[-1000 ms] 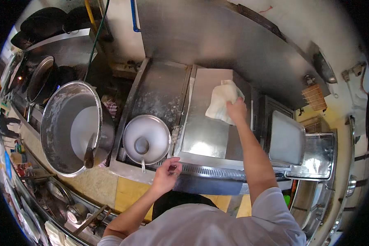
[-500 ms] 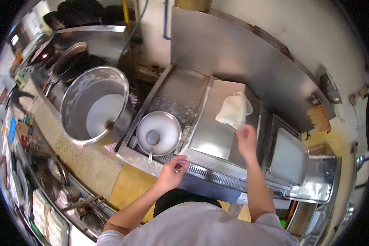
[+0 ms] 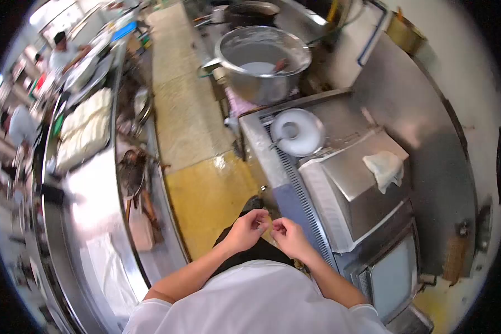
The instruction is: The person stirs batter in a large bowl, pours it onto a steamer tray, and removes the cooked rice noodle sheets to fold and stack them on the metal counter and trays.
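Note:
My left hand and my right hand are close together in front of my body, above my dark trousers. Both have curled fingers, with thumb and fingertips brought together. Whatever may be between the fingertips is too small to make out. To the right, a white cloth drapes over the edge of a steel box, apart from both hands. Beyond my right hand, a round metal pan of whitish liquid sits on the steel counter, a ladle resting in it.
A large metal pot with white contents stands past the counter. At left runs a steel worktable bearing a tray of white pieces and a white cloth. A yellow floor lies between. A person works at the far left.
My view has swung left toward the aisle and the worktable. My right hand has drawn back from near the cloth on the steel box and come beside my left hand.

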Motion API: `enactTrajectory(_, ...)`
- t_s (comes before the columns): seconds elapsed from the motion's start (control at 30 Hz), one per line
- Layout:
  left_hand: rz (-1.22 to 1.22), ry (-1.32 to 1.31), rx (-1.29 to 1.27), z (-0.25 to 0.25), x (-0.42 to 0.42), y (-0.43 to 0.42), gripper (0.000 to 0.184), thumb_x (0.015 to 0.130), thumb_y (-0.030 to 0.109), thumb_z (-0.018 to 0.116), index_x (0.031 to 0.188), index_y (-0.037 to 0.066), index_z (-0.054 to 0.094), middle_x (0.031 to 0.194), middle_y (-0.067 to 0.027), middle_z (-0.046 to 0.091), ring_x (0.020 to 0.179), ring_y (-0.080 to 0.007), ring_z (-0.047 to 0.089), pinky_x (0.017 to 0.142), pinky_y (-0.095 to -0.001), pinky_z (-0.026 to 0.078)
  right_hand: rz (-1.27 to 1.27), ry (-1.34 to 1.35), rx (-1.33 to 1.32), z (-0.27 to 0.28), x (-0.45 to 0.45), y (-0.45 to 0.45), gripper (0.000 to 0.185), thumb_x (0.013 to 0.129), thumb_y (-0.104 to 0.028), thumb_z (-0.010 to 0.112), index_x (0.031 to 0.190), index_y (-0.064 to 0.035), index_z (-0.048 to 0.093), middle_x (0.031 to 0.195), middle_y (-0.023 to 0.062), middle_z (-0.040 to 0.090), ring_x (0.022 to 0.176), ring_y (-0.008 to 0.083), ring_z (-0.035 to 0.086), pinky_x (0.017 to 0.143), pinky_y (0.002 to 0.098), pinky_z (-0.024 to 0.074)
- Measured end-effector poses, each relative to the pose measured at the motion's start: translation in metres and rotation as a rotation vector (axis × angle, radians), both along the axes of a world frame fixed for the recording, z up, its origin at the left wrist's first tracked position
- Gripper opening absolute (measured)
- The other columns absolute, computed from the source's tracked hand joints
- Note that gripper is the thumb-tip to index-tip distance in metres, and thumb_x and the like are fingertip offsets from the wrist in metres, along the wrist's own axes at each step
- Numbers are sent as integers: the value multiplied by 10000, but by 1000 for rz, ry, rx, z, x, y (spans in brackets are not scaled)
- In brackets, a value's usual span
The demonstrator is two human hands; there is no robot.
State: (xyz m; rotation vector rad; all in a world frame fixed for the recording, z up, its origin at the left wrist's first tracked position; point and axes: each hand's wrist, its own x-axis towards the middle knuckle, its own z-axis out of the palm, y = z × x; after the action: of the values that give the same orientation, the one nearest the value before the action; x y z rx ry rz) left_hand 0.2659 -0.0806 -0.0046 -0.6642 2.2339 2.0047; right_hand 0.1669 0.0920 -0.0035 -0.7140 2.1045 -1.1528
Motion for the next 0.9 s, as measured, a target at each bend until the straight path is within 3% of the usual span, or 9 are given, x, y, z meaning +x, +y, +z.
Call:
enactTrajectory(0.17,253,-17,18,0,82,6,383,980,88,682,1333,-22,582,1088,-82,691,940,-139,659,862,-290,551,257,-13,-11,5,43,-27,282,890,-139,755,1100,25,660,934,136,724,813,197,694,751,341,564)
enactTrajectory(0.27,370,-41,18,-1,124,7,386,978,91,687,1333,-20,585,1087,-84,693,934,-136,657,857,-291,552,399,-4,-2,17,67,-51,251,895,-127,726,1078,31,658,951,168,711,809,256,705,738,370,562)
enactTrajectory(0.37,493,-23,54,-7,160,8,384,977,92,689,1331,-19,591,1079,-86,697,918,-127,652,840,-289,551,508,-10,54,15,91,-72,298,901,-155,741,1126,28,670,967,138,729,831,201,702,779,342,573)
enactTrajectory(0.6,729,-80,66,-1,260,-2,367,979,122,695,1307,-21,616,1060,-79,699,882,-116,638,812,-284,548,774,13,100,9,162,-129,299,895,-147,725,1128,32,670,998,166,725,860,232,708,790,360,573)
enactTrajectory(0.8,1052,-198,-166,-7,383,-21,357,935,140,708,1255,-7,654,1064,-152,737,876,-249,727,795,-358,576,1035,29,135,-1,263,-189,288,893,-159,704,1111,26,665,1030,197,707,926,310,710,824,410,563)
enactTrajectory(0.83,1111,-249,-270,-13,408,-26,344,900,130,736,1218,15,674,1068,-164,722,911,-313,713,827,-399,568,1077,35,138,-1,282,-200,287,893,-159,701,1110,25,664,1032,199,707,934,322,707,834,416,560)
enactTrajectory(0.9,1182,-301,-549,-23,465,-33,353,829,130,801,1142,15,685,1123,-178,662,1021,-326,657,915,-431,536,1156,53,145,0,321,-219,285,896,-160,698,1110,26,664,1040,200,704,950,342,698,852,424,553)
